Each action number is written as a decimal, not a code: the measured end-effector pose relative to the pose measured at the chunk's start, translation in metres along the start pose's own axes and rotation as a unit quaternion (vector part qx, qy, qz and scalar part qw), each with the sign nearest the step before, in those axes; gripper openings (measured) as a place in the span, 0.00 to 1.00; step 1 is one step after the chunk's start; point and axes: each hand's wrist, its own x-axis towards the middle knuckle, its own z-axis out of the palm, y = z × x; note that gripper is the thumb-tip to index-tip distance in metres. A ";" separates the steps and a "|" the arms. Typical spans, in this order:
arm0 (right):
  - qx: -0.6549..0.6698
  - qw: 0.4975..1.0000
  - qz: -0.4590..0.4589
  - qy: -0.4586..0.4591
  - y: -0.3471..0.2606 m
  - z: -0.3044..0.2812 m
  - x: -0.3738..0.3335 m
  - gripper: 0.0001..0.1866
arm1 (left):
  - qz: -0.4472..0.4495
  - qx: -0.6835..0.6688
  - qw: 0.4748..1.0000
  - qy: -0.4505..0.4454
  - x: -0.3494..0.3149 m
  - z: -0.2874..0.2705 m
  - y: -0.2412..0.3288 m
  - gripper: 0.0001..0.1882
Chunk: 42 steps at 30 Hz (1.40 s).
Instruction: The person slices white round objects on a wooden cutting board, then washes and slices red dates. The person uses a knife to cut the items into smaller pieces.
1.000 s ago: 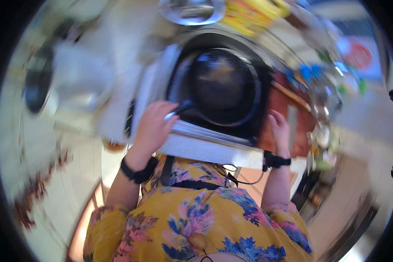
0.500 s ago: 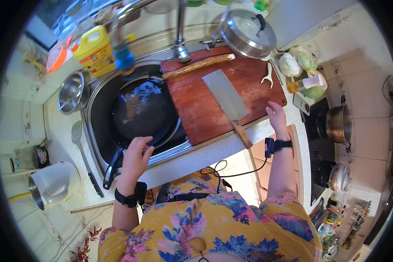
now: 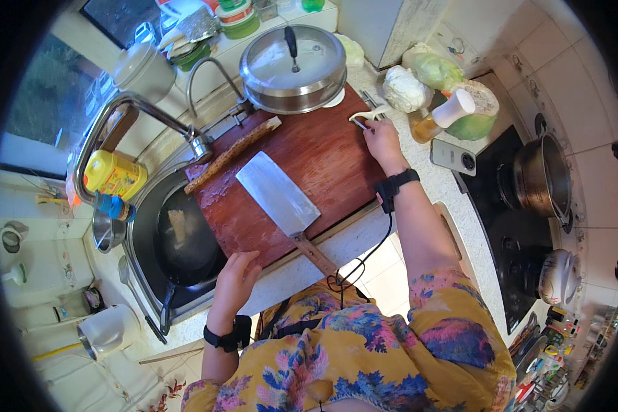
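Observation:
At the far right of the reddish-brown cutting board, the fingers of my right hand close on a white peeler. My left hand hovers empty by the board's near left edge, fingers apart. A cleaver with a wide blade lies across the board, its wooden handle jutting over the near edge. Along the back left of the board rests a long, rough brown root, which looks like a yam. A lidded steel pan stands at the board's back edge.
On the left, a black wok sits in the sink beneath a curved faucet. Right of the board are a cauliflower, an amber bottle and a phone. Farther right, a pot stands on the black stove.
My right hand has moved forward to the peeler and taken hold of it. The view has swung to the right. The cleaver and root stay on the board.

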 end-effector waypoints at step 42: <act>0.333 0.935 -0.037 0.117 -0.093 -0.242 0.093 0.17 | 0.181 -0.238 0.949 0.098 0.112 0.009 0.163 0.22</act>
